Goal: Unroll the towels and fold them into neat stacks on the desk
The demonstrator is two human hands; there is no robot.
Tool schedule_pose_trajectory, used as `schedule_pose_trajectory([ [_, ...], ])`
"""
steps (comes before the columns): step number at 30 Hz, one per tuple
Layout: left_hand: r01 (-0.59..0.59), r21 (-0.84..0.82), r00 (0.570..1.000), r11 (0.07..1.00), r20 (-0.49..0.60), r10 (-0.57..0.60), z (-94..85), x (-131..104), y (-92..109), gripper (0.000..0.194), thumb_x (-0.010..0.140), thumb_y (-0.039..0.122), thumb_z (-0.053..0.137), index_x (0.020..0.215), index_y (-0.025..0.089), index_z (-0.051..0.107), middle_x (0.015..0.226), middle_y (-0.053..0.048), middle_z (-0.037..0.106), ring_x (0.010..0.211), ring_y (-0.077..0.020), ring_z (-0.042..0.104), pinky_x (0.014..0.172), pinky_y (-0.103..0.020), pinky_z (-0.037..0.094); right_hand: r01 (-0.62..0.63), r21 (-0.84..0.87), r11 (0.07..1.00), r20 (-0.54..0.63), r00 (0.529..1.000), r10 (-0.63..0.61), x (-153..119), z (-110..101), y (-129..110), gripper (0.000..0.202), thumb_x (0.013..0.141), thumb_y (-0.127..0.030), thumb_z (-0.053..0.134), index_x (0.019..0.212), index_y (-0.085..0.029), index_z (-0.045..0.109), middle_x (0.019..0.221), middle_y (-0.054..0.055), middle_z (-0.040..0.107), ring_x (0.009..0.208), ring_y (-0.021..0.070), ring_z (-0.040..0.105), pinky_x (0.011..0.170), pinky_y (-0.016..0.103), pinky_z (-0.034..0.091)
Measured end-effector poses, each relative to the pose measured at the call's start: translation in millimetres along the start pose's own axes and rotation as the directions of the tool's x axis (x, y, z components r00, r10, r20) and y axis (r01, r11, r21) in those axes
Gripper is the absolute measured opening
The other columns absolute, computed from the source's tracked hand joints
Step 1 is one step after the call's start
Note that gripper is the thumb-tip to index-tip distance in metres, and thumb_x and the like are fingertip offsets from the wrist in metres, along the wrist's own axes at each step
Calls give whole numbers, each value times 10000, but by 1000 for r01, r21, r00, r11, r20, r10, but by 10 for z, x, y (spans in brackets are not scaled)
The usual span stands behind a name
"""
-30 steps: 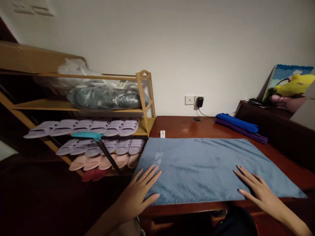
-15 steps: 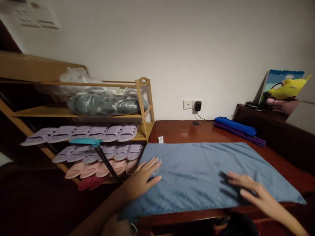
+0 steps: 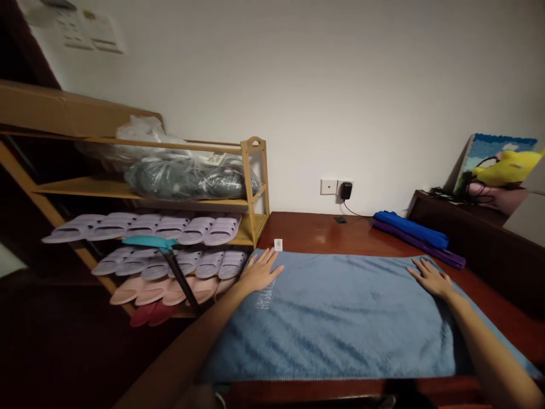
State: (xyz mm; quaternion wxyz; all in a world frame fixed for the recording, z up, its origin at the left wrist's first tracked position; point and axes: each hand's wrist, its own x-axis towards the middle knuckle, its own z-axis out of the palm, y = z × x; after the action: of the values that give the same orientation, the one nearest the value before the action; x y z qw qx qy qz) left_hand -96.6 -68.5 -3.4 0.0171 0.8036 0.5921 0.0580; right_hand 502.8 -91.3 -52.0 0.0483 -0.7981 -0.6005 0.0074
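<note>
A blue-grey towel (image 3: 336,318) with pale lettering near its left end lies spread over the reddish-brown wooden table (image 3: 315,230). On its far left corner rests my left hand (image 3: 260,271), palm down with the fingers extended. My right hand (image 3: 430,278) lies flat by the far right corner, its fingers spread. A small white tag (image 3: 278,245) sticks out from the towel's far edge, just beyond my left fingertips. Wrinkles run across the cloth between my hands, and its near edge reaches the table's front edge.
Left of the table stands a wooden rack (image 3: 254,193) with lilac slippers (image 3: 196,230), pink slippers (image 3: 155,291) and a plastic-wrapped bundle (image 3: 183,179). A teal-topped black handle (image 3: 153,243) leans before it. Folded blue cloth (image 3: 411,228) and purple cloth (image 3: 421,244) lie at the back right, near a black plug (image 3: 346,190).
Both my hands have moved away from me to the towel's far corners, and the right one has come down flat onto the cloth. More wrinkles show in the towel.
</note>
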Motion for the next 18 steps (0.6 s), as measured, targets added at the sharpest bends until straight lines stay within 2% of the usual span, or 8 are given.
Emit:
schedule_pose_trajectory([
  [4, -5, 7, 1000, 1000, 17, 5, -88, 49, 11, 656, 927, 578, 224, 1469, 210, 253, 1534, -49, 199, 1417, -221, 154, 1122, -474, 126, 9, 14, 1000, 36, 999, -10, 106, -81, 46, 787, 802, -711, 274, 1448, -264, 317, 1532, 62, 206, 1407, 267, 169, 1103, 532, 205],
  [6, -13, 19, 999, 1000, 33, 13, -134, 64, 36, 652, 929, 568, 234, 1462, 193, 272, 1531, -62, 209, 1414, -223, 166, 1120, -474, 135, -9, 49, 999, 72, 997, 5, 173, -193, 51, 784, 782, -731, 290, 1406, -269, 399, 1499, 59, 303, 1368, 301, 280, 1084, 528, 258],
  [9, 39, 67, 998, 997, -59, -35, -153, 71, 83, 633, 944, 518, 229, 1445, 140, 308, 1524, -97, 227, 1413, -223, 172, 1122, -463, 134, -31, 91, 995, 76, 997, 24, 260, -297, 47, 755, 807, -725, 200, 1335, -269, 489, 1410, 59, 456, 1281, 304, 424, 1059, 519, 302],
  [11, 97, 75, 991, 992, -99, -89, -121, 77, 101, 643, 947, 506, 219, 1443, 106, 303, 1519, -114, 233, 1410, -225, 181, 1122, -455, 142, -36, 78, 996, 47, 998, 32, 294, -261, 34, 759, 811, -712, 205, 1349, -248, 470, 1427, 78, 430, 1300, 318, 394, 1055, 564, 276],
  [13, 119, 69, 991, 991, -67, -114, -69, 88, 100, 675, 936, 534, 229, 1448, 97, 288, 1519, -111, 231, 1408, -230, 187, 1120, -456, 158, -42, 45, 998, 9, 999, 41, 307, -159, 18, 775, 810, -701, 227, 1396, -227, 407, 1487, 93, 325, 1355, 325, 298, 1055, 608, 234],
  [16, 116, 72, 993, 991, -42, -113, -6, 111, 72, 709, 918, 574, 247, 1454, 111, 278, 1523, -93, 223, 1413, -236, 169, 1121, -472, 151, -64, 8, 998, -26, 998, 64, 305, -10, 14, 793, 826, -688, 189, 1446, -212, 319, 1527, 96, 221, 1397, 290, 205, 1071, 601, 205],
  [18, 128, 76, 991, 989, -42, -125, 7, 123, 57, 713, 916, 580, 241, 1458, 116, 270, 1528, -89, 207, 1415, -238, 157, 1120, -480, 146, -66, 2, 998, -16, 998, 66, 298, 18, 20, 801, 825, -697, 183, 1458, -218, 292, 1536, 90, 194, 1407, 271, 177, 1082, 585, 199],
])
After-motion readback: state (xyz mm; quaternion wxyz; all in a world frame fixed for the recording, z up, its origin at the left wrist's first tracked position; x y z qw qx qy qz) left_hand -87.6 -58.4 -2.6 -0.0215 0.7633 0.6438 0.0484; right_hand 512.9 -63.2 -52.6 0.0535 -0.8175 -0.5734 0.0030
